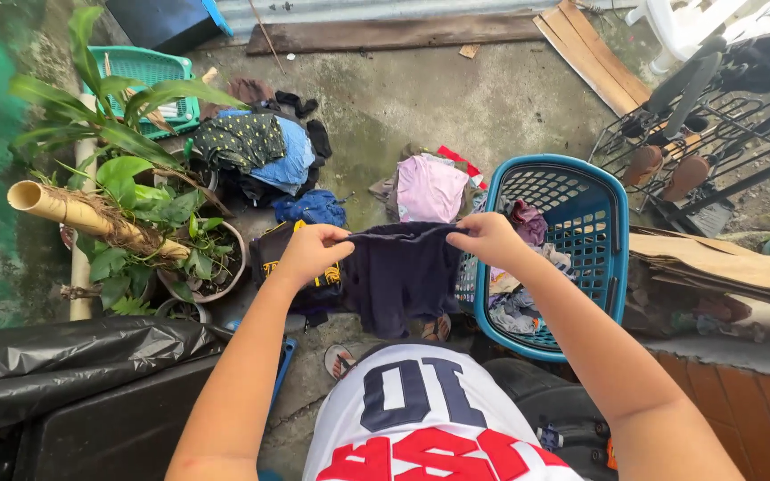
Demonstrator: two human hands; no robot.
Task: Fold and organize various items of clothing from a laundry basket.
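White jersey (430, 419) below; both hands' fingers (336, 239) pinch limp dark cloth (398, 276).

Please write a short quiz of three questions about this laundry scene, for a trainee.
1. True or false: both hands hold the dark garment by its top edge.
2. The blue laundry basket is on which side of the garment? A) left B) right
3. Fill in: the pink cloth lies on the ____ floor.

Key: 1 true: the left hand and the right hand pinch it. 2 B. 3 concrete.
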